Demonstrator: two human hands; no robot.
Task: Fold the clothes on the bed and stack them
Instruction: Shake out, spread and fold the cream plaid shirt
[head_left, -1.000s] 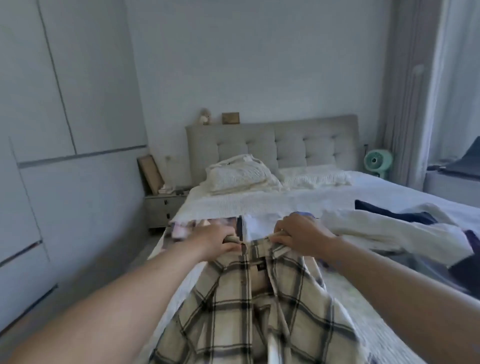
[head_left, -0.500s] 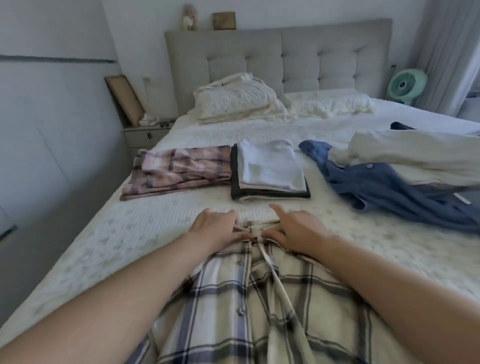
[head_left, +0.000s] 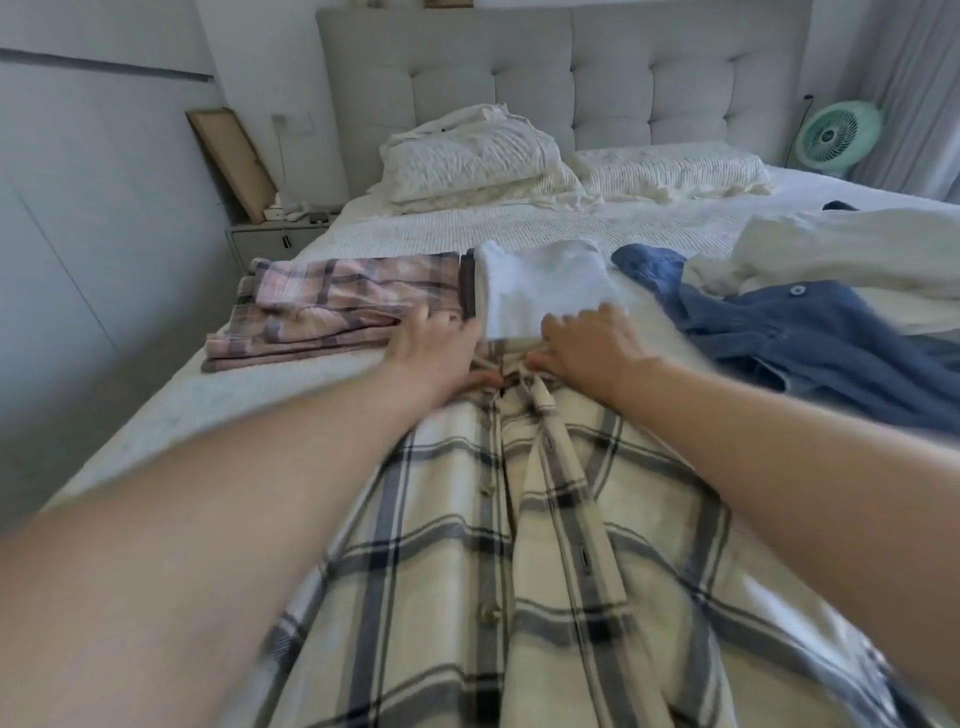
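- Plaid shirt (head_left: 519, 545) is lying buttons-up, filling lower centre of frame.
- Left hand (head_left: 434, 348) and right hand (head_left: 589, 345) are pinching its collar, fingers curled.
- Advisable: be keeping collar level, plackets aligned, clear of folded stack (head_left: 540, 283) directly above.

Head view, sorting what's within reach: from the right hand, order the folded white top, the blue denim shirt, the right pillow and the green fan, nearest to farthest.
From the right hand:
1. Folded white top, just beyond the fingertips.
2. Blue denim shirt, to its right on the bed.
3. Right pillow, at the headboard.
4. Green fan, off the bed's far right corner.
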